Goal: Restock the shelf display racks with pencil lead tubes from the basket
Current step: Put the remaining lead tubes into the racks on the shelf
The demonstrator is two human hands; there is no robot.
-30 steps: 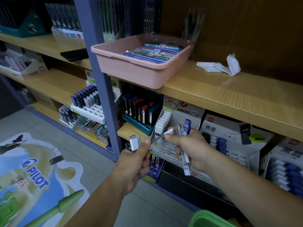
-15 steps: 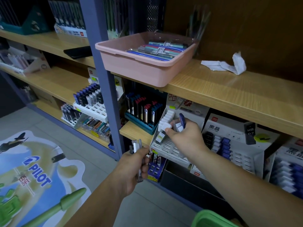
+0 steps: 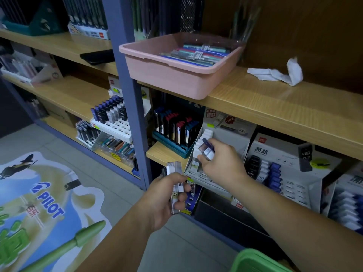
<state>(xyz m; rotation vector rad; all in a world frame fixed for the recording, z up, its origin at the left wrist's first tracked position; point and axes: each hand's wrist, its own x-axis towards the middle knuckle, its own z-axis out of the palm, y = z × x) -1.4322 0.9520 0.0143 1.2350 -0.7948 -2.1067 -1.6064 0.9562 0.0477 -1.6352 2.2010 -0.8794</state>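
The wooden shelf (image 3: 275, 107) is running across the view from 9 o'clock to 3 o'clock, with a blue upright post (image 3: 125, 95) standing at 11 o'clock. A printed floor graphic (image 3: 39, 203) is lying at 8 o'clock. A pink tray (image 3: 167, 81) is sitting on the shelf at 12 o'clock, overhanging the front edge and holding pens. Below the shelf, a white display rack (image 3: 229, 132) is standing just right of centre, with a second white rack (image 3: 290, 185) beside it at 3 o'clock and a teal rack (image 3: 172, 152) of dark tubes beside it at 10 o'clock. The rim of a green basket (image 3: 255, 260) is showing at 5 o'clock. The right hand (image 3: 222, 163) is reaching into the left side of the white display rack, fingers curled and pinching a few pencil lead tubes (image 3: 207, 149), one of them blue-capped, against the rack's rows of white-capped tubes. The left hand (image 3: 167, 199) is hovering at 7 o'clock of the right hand, below the rack's front edge, fingers clamped around a bundle of clear tubes (image 3: 175, 169) standing upright. A crumpled white cloth (image 3: 279, 74) is lying on the shelf at 2 o'clock.
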